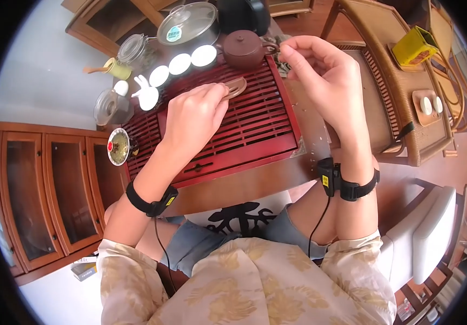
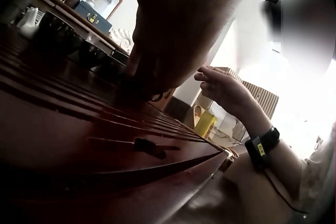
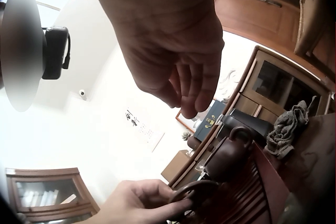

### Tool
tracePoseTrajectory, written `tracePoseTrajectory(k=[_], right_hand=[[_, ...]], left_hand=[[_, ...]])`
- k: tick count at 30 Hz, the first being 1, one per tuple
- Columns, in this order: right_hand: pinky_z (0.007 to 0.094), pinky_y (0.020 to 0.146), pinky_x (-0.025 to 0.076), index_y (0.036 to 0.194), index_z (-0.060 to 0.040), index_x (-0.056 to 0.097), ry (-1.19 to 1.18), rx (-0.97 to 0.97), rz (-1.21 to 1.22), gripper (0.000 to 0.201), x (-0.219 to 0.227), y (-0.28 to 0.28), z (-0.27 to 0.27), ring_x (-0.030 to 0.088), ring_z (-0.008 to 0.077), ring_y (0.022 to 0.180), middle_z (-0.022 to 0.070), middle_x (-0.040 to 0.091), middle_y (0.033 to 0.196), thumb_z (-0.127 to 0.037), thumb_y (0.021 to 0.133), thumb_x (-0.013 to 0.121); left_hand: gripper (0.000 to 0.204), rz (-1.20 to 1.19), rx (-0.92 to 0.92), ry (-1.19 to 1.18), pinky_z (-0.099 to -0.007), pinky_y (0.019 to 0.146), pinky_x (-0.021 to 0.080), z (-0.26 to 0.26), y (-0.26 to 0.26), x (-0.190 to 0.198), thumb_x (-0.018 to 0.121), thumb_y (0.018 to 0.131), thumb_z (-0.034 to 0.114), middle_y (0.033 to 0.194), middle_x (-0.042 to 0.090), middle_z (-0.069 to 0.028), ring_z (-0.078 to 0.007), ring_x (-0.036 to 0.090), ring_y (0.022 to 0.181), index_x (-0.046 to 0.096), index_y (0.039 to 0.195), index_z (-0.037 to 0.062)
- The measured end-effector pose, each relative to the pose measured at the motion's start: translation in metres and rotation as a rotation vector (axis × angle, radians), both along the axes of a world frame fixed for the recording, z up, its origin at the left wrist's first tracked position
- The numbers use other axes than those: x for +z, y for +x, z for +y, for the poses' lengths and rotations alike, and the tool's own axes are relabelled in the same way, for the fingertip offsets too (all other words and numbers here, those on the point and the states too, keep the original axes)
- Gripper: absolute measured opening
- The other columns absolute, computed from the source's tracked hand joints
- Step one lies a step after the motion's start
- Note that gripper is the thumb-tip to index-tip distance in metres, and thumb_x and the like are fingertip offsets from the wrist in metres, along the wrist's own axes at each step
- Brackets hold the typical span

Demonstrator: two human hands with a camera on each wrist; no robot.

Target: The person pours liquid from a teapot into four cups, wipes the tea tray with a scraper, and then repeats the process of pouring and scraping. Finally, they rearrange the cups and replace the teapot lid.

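Note:
My left hand (image 1: pixel 194 116) grips a flat brown oval piece with a raised rim, like a coaster (image 1: pixel 235 88), above the slatted red tea tray (image 1: pixel 244 157). In the right wrist view the same coaster (image 3: pixel 193 190) shows its curved edge between thumb and fingers. My right hand (image 1: pixel 328 76) is raised to the right of the brown teapot (image 1: pixel 243 50), fingers loosely bent and holding nothing; the right wrist view shows it apart from the teapot (image 3: pixel 228 155). The teapot stands lidded at the tray's far right corner.
Three white cups (image 1: pixel 179 64) and a white rabbit-shaped figure (image 1: pixel 147 95) line the tray's far left side. Behind them stand a glass-lidded pot (image 1: pixel 187 24) and a glass jar (image 1: pixel 133 50). A patterned bowl (image 1: pixel 119 146) sits at the left edge. A crumpled grey cloth (image 3: pixel 289 129) lies beside the teapot.

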State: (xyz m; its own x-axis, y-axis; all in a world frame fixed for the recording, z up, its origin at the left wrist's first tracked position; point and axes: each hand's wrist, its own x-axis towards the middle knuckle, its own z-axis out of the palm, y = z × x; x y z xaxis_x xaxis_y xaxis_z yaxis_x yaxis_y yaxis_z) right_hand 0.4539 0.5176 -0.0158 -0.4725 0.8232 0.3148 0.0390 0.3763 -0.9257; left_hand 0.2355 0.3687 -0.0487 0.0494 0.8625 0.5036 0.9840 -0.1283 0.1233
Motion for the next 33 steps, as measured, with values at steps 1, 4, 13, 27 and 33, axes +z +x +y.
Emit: tracePoseTrajectory(k=[1, 4, 13, 27, 33], right_hand=[[0.0233, 0.077, 0.058, 0.117, 0.0008, 0.081, -0.001, -0.007, 0.005, 0.021, 0.000, 0.001, 0.000, 0.068, 0.0060, 0.082, -0.0007, 0.078, 0.096, -0.016, 0.105, 0.080], [0.0229, 0.074, 0.056, 0.114, 0.0005, 0.081, -0.003, -0.017, 0.019, 0.019, 0.002, 0.003, -0.002, 0.067, 0.0051, 0.080, -0.0017, 0.077, 0.093, -0.016, 0.105, 0.080], [0.0264, 0.073, 0.059, 0.111, -0.0004, 0.081, -0.008, -0.010, 0.066, 0.018, 0.005, 0.001, -0.002, 0.073, 0.0091, 0.077, 0.0057, 0.081, 0.089, -0.015, 0.102, 0.080], [0.0218, 0.075, 0.058, 0.115, 0.0022, 0.081, 0.097, 0.001, 0.035, 0.019, 0.001, 0.002, 0.003, 0.072, 0.0049, 0.083, 0.0023, 0.082, 0.095, -0.014, 0.104, 0.080], [0.0224, 0.076, 0.059, 0.115, 0.0024, 0.081, 0.115, -0.001, 0.031, 0.020, 0.000, 0.001, 0.003, 0.073, 0.0059, 0.084, 0.0031, 0.082, 0.096, -0.014, 0.104, 0.080]], left_hand=[[0.018, -0.007, 0.006, -0.042, -0.0436, 0.075, 0.064, 0.001, 0.003, -0.003, 0.081, 0.090, 0.009, 0.100, 0.079, -0.0129, -0.0337, 0.078, 0.090, 0.071, 0.104, 0.0041], [0.017, -0.022, -0.061, -0.086, -0.0441, 0.077, 0.064, -0.014, 0.023, 0.001, 0.079, 0.090, 0.008, 0.103, 0.079, -0.0144, -0.0350, 0.078, 0.092, 0.071, 0.104, 0.0032], [0.014, -0.087, -0.258, -0.209, -0.0406, 0.079, 0.065, -0.052, 0.058, 0.030, 0.079, 0.090, 0.006, 0.108, 0.081, -0.0141, -0.0299, 0.080, 0.095, 0.073, 0.102, 0.0013], [0.022, -0.014, -0.314, -0.183, -0.0435, 0.085, 0.067, -0.016, 0.076, 0.010, 0.082, 0.086, 0.005, 0.111, 0.081, -0.0175, -0.0337, 0.081, 0.104, 0.076, 0.107, 0.0003], [0.015, -0.079, -0.430, -0.197, -0.0414, 0.085, 0.068, -0.038, 0.087, 0.024, 0.081, 0.087, 0.003, 0.109, 0.081, -0.0158, -0.0317, 0.081, 0.105, 0.076, 0.101, -0.0010]])
